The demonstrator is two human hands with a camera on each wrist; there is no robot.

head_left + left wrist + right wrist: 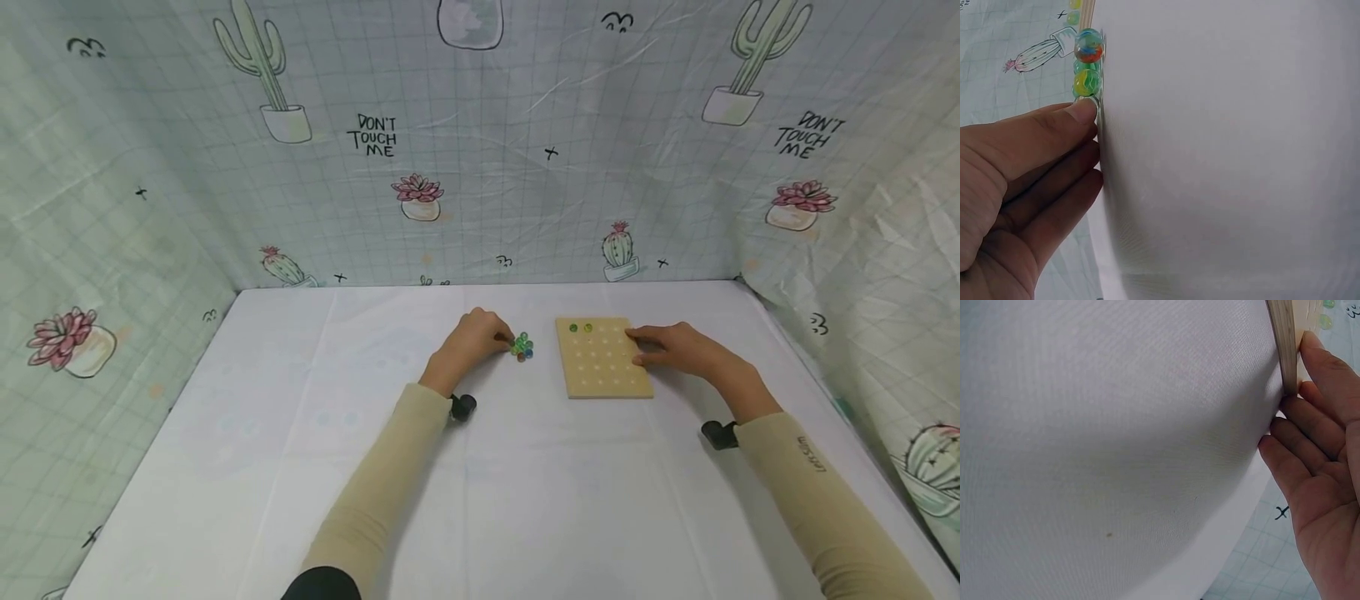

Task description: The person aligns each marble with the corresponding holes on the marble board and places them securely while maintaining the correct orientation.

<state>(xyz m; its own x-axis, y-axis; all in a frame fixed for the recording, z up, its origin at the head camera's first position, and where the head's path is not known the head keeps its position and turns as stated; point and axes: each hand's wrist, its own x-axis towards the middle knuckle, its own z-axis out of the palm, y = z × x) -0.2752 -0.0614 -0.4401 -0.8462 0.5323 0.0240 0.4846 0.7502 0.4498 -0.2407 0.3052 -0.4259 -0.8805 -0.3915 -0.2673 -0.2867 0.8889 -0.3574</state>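
My left hand (474, 337) is at a small cluster of glass marbles (522, 347), left of the board. In the left wrist view its thumb and forefinger pinch a marble, mostly hidden by the fingertips, beside a green-yellow marble (1087, 82) and an orange-blue marble (1089, 46). The square wooden board (600, 377) has rows of shallow round hollows and lies flat on the white table. Two green marbles (581, 327) sit in its far-left hollows. My right hand (682, 350) holds the board's right edge with thumb and forefinger; the other fingers (1285, 456) rest lower, near the tabletop.
The white-covered table (360, 500) stretches around the board and marbles. A cactus-print cloth (480, 100) hangs behind it and along both sides. A black wrist camera (463, 407) sits on the left wrist, another black camera (718, 434) on the right.
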